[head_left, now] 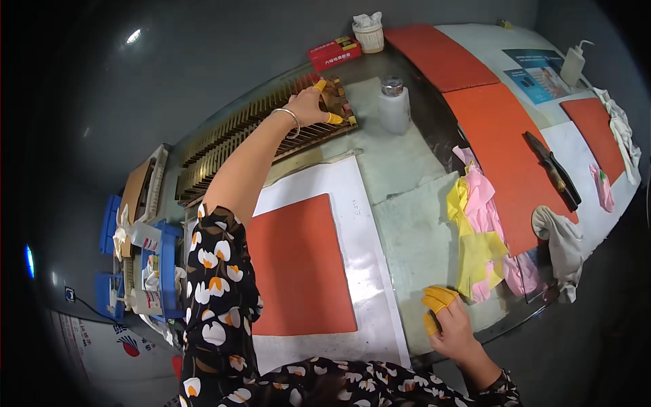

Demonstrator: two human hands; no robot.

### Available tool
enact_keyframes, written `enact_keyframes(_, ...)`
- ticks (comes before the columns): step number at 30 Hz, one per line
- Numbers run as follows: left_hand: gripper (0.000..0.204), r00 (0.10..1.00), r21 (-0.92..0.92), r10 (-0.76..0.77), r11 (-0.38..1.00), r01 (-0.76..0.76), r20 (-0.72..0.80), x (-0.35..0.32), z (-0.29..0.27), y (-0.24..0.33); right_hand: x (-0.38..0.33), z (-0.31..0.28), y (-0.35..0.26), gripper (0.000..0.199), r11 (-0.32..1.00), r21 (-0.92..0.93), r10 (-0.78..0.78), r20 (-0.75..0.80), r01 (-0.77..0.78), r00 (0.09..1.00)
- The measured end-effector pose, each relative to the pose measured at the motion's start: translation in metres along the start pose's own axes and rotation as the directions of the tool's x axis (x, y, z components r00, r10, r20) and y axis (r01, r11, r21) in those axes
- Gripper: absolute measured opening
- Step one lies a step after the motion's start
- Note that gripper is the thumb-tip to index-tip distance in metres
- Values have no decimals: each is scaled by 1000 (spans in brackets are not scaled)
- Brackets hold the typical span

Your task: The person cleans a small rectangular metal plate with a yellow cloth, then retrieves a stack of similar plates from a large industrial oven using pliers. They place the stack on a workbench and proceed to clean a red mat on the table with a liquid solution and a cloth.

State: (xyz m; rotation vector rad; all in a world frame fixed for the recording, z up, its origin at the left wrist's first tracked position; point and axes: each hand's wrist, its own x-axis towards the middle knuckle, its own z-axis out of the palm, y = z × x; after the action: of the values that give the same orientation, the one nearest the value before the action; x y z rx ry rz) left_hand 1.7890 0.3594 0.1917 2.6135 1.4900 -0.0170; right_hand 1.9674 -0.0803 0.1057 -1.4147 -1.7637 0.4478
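Note:
My left hand [308,108] reaches to the right end of a long brass-coloured slotted rack [234,149]. Yellow finger cots cover its thumb and a finger, which are spread across the rack's end; nothing shows held between them. Near the front edge of the table, my right hand [453,329] rests with several yellow-cotted fingers loosely bent and the thumb apart, apparently holding nothing. Close to it lie yellow cloth pieces [480,261] and pink cloth pieces [483,197]. A red-orange mat [305,268] lies on a white sheet [369,237] in front of me.
Behind the mat stands a lidded bottle [395,108]. A red box [335,53] and a tissue cup [369,35] are at the back. Pliers [556,173] lie on an orange mat [498,142], near a grey-white glove [563,244]. Blue bins [169,271] stand left; a squeeze bottle [574,64] far right.

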Motion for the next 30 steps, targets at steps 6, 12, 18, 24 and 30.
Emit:
enact_keyframes(6,91,999,156,35,987,-35,-2,-12,-14,0,-3,1,-1,37,1000,-3,17,10,-17,1000)
enact_keyframes(12,61,883,82,96,994,-66,-459,-99,-30,-7,-7,5,-2,35,1000,-9,6,11,-6,1000)
enact_keyframes(18,23,884,-323,-105,945,-54,-455,-254,-5,-39,-7,3,1,31,998,-59,-15,-24,14,1000)
enact_keyframes(24,33,870,-444,-295,890,100,-396,-417,72,-66,-7,10,-5,31,998,-57,21,-19,-22,1000)
enact_keyframes(30,89,918,-230,-293,945,234,-267,-505,89,-59,-15,17,-5,30,988,-146,-57,-65,47,996)
